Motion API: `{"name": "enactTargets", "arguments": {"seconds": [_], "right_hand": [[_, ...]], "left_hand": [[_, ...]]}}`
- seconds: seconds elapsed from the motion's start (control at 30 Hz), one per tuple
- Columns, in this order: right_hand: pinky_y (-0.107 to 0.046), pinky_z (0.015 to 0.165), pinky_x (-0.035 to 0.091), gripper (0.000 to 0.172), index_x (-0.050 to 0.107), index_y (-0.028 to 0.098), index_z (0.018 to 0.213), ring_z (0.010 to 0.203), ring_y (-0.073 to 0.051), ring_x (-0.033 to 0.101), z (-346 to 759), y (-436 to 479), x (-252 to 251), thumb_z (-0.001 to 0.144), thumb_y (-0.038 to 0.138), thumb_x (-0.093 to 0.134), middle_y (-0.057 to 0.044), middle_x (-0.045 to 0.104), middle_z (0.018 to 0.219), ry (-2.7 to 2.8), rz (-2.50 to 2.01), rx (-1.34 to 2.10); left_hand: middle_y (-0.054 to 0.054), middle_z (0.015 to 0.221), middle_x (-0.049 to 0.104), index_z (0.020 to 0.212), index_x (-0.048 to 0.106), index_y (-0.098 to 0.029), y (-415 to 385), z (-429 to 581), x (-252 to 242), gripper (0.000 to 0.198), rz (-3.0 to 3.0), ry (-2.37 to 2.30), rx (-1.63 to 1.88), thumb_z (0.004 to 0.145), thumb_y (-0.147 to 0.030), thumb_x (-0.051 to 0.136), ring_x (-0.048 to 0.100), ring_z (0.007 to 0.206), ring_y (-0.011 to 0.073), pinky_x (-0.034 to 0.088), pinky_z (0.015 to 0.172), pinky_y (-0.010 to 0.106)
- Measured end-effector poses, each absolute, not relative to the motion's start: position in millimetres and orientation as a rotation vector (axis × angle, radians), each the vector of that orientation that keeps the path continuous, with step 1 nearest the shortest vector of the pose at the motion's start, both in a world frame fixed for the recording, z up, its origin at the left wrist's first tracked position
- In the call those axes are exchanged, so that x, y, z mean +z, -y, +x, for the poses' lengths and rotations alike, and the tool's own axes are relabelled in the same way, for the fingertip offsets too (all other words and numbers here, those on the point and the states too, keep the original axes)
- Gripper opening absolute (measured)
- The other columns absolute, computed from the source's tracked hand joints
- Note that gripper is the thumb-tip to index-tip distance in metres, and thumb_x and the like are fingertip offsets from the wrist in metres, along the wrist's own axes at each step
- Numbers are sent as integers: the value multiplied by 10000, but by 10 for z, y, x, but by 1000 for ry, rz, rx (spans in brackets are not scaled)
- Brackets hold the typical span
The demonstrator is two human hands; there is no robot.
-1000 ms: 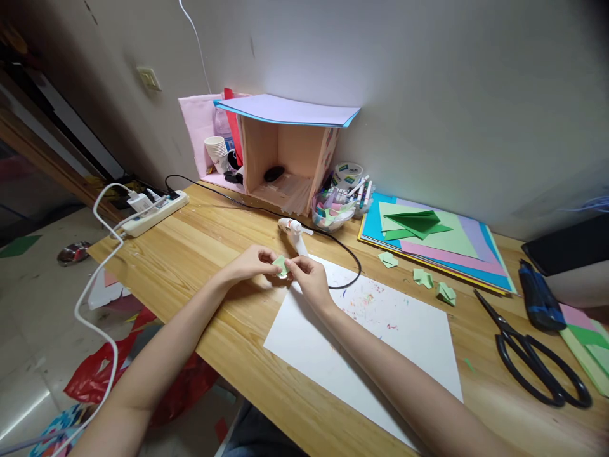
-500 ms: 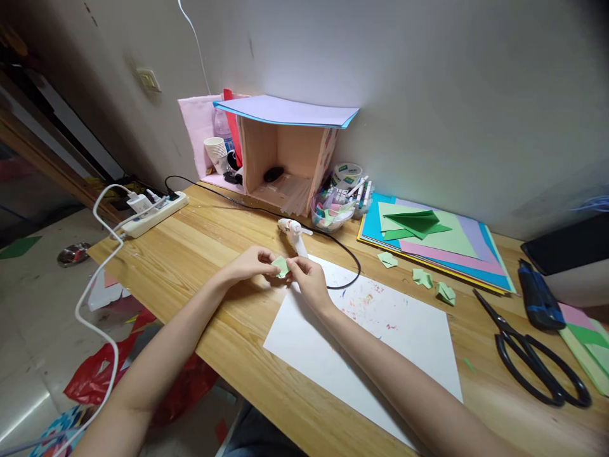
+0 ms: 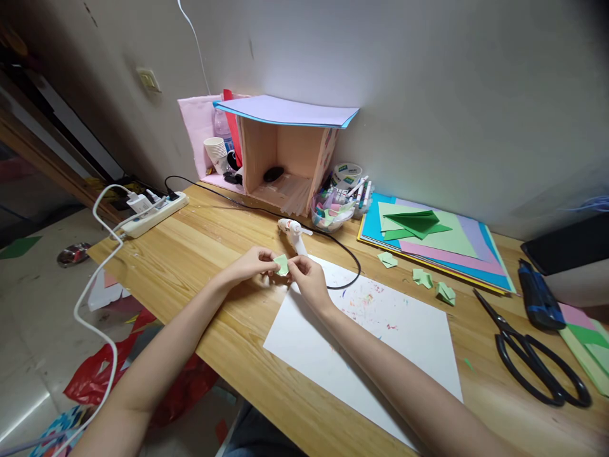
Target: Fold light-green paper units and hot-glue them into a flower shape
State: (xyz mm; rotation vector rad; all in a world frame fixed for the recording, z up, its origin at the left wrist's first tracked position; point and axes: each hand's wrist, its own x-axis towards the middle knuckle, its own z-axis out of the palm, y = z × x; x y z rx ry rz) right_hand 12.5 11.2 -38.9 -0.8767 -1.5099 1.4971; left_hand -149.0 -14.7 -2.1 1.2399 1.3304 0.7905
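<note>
A small piece of light green paper [image 3: 281, 264] is pinched between both hands, above the desk near the upper left corner of a white sheet [image 3: 361, 343]. My left hand [image 3: 254, 264] grips its left edge with thumb and finger. On the other side, my right hand [image 3: 307, 277] holds the right edge between thumb and fingertips. Just behind the hands stands a white hot glue gun [image 3: 294, 235], its black cord curving to the right. Several folded light green paper pieces [image 3: 422, 278] lie on the wood to the right of the sheet.
Black scissors [image 3: 528, 355] and a blue-black utility knife [image 3: 537, 298] lie at the right. Behind are stacked coloured papers [image 3: 480, 266], a tub of scraps [image 3: 330, 212] and an open cardboard box [image 3: 285, 158]. A power strip [image 3: 157, 214] sits on the left edge.
The light green paper has tilted slightly between my fingers, showing more of its face. Both arms stay almost in place.
</note>
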Motion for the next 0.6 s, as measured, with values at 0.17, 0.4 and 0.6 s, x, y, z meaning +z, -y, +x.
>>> {"name": "enactTargets", "arguments": {"seconds": [0.17,0.4,0.6], "right_hand": [[-242,534,458,232,592,152,741,564,-128,550,114,-108,-382,747,382,563,-18,599,651,1485,-871,1555],[-237,519,440,251,590,144,700,553,-122,549,114,-102,-356,725,393,612,-38,634,663,1456,-885,1578],[-224,496,424,236,579,142,667,514,-101,522,109,-112,-360,739,365,605,-27,622,625,1416,-883,1576]], "left_hand": [[-26,555,550,644,564,-124,125,-1500,-41,173,1222,-1360,865,650,-280,637,522,505,87,406,511,198],[31,704,646,760,615,-106,123,-1532,-73,263,1257,-1329,942,659,-340,681,601,658,127,454,636,229],[48,792,678,882,609,-117,133,-1512,-71,371,1166,-1295,949,608,-331,740,638,719,150,492,692,255]]}}
